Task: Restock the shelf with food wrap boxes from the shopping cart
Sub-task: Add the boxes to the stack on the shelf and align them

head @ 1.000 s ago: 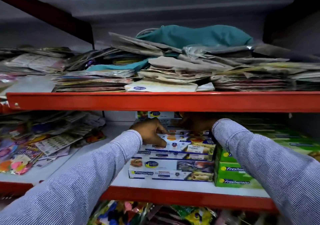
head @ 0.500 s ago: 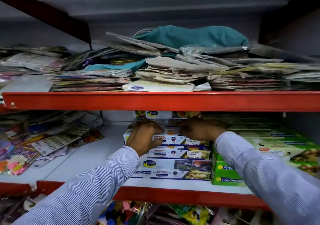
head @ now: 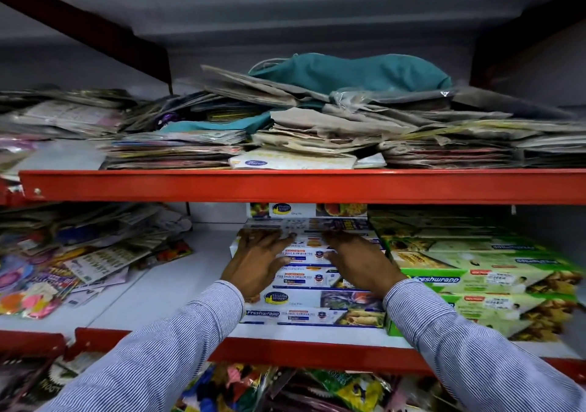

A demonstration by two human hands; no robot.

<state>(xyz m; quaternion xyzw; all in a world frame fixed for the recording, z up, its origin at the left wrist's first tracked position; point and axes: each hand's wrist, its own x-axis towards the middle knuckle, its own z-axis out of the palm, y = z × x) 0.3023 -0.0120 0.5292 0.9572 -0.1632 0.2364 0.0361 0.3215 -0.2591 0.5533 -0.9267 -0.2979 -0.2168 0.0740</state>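
Note:
A stack of blue-and-white food wrap boxes stands on the white middle shelf, long sides facing me. On its top box my left hand lies palm down at the left end, fingers spread. At the right end of the same box my right hand rests flat as well. Neither hand curls around the box. More blue-and-white boxes sit behind, further back. Green Freshwrapp boxes are stacked touching the right side. The shopping cart is out of view.
The red beam of the upper shelf hangs low over the stack. Paper bags and a teal cloth bag pile above it. Loose colourful packets cover the left of the middle shelf. More packets fill the shelf below.
Both hands slid back along the top of the stack, pushing the top box deeper in. My head moved closer and slightly lower.

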